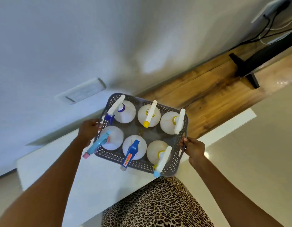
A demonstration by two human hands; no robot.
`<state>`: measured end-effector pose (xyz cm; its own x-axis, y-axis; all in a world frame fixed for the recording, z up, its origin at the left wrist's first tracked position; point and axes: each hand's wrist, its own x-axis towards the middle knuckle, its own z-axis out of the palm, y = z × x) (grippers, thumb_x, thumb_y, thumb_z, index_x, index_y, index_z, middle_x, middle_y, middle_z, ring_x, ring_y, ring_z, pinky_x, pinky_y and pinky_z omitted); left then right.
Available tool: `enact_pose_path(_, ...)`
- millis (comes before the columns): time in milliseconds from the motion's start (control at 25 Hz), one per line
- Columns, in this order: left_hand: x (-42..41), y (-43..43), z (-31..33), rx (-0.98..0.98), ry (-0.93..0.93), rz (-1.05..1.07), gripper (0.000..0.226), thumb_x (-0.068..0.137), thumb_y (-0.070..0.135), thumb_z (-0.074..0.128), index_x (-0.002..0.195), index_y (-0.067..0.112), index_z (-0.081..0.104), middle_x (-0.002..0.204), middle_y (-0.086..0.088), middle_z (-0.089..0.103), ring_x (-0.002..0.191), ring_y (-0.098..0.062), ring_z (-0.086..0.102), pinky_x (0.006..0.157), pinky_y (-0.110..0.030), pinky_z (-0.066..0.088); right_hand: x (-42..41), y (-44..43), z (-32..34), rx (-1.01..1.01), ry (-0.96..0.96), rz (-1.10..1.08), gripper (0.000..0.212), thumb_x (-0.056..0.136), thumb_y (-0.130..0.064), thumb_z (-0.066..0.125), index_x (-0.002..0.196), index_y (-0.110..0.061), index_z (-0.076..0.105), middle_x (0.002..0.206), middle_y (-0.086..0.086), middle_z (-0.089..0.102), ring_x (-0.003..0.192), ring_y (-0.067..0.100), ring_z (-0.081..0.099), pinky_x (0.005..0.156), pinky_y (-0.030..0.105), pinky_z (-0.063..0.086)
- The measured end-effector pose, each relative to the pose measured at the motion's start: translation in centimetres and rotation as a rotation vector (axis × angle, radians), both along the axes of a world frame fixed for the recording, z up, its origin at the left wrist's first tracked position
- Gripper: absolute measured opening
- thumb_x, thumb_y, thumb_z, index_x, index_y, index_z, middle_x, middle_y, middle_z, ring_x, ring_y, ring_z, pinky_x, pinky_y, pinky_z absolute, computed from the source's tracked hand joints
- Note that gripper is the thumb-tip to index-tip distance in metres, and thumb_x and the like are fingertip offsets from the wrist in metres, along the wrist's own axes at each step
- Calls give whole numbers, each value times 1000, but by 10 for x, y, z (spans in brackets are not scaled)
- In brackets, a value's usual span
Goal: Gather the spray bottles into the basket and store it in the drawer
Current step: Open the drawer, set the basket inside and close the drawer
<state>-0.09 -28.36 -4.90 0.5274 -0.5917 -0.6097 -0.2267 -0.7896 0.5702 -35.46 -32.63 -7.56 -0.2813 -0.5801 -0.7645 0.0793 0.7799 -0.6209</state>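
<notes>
While hands [88, 128] [193, 149] grip basket [142, 167] | six bottles [142, 115] upright | handles [183, 150] mostly covered

Place: a room in a home.
Wall: plain white, with a white socket plate [81, 93].
Furniture: wood-grain desk [207, 89] against the wall, carrying a black screen stand [247, 69]; black cables [270, 28] behind it.
Floor: pale glossy tiles [256, 145].

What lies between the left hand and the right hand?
Head view: the basket, filled with six spray bottles, spans the whole stretch; left hand and right hand each grip one end.
</notes>
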Motion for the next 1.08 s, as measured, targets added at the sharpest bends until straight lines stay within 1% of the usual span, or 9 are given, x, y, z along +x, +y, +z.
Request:
enact_pose_path(120,17,85,8,-44,56,113,34,80,-9,48,108,3,63,97,-12,68,71,-14,66,80,-32,55,21,28,10,-31,-11,115,21,89,3,53,70,-3,60,63,11,55,31,3,51,41,17,51)
enact_pose_path(240,27,170,11,-49,97,233,38,77,-13,49,111,0,61,101,-21,68,89,-31,65,93,-49,50,42,63,12,-41,-42,206,25,89,5,51,66,-3,57,55,10,56,30,4,51,39,17,50)
enact_pose_path(320,32,229,12,-49,128,298,37,78,-14,48,111,-2,61,97,-23,67,88,-34,64,94,-53,47,59,91,8,-33,-16,297,25,89,4,51,67,-4,58,61,11,55,31,3,52,40,16,51)
enact_pose_path(480,36,329,3,13,113,443,35,80,-13,48,110,-1,61,86,-17,70,70,-23,65,88,-46,52,96,143,-8,-10,64,453,24,87,3,55,65,-7,60,63,10,56,32,2,53,43,16,52)
enact_pose_path(600,38,377,-8,23,121,541,31,81,-10,51,108,-1,63,69,-4,71,70,-25,65,88,-46,52,116,167,-27,29,122,524,11,85,1,59,77,2,66,63,10,60,42,12,57,59,27,57)
enact_pose_path(680,40,394,-18,26,145,593,30,82,-8,52,109,-1,63,81,-12,70,80,-30,65,92,-47,51,127,175,-37,42,125,549,13,84,1,60,74,-1,67,65,12,62,55,21,58,74,38,56)
enact_pose_path(760,42,405,-29,16,172,640,29,84,-7,53,111,-2,61,93,-16,68,86,-32,64,94,-48,49,141,179,-47,28,130,564,22,85,1,59,65,-8,65,65,13,62,58,24,57,80,42,54)
enact_pose_path(920,52,401,-55,-3,176,667,28,85,-4,53,112,-1,61,100,-18,68,89,-31,65,95,-46,49,162,167,-66,-4,149,561,19,85,3,58,68,-5,64,65,12,61,55,23,57,75,38,55)
enact_pose_path(1080,67,385,-79,-46,207,680,30,86,-6,51,115,-2,58,107,-21,66,94,-33,63,96,-47,48,179,149,-80,-29,155,537,11,84,7,56,77,2,62,65,14,59,41,14,58,50,23,54)
